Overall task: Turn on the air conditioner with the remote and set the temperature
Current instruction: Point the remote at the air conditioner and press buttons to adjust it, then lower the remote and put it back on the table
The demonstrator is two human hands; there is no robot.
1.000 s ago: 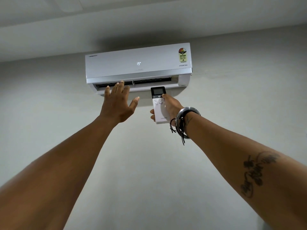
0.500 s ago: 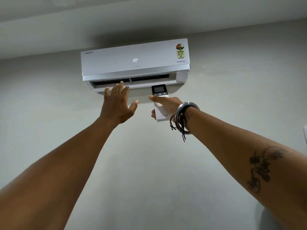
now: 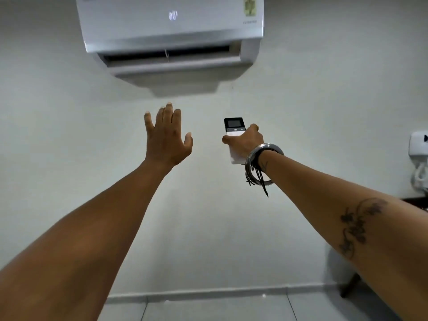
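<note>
Right hand (image 3: 244,142) clamps my light, rigid, smooth remote (image 3: 234,126) around its lower body, thumb across the buttons; my left hand (image 3: 168,137) hangs spread, empty.

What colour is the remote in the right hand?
The remote is white with a black top section around its screen, seen in the head view, the only one.

white air conditioner (image 3: 171,26), white remote (image 3: 234,135) with black top, silver bangle (image 3: 261,151)
</note>
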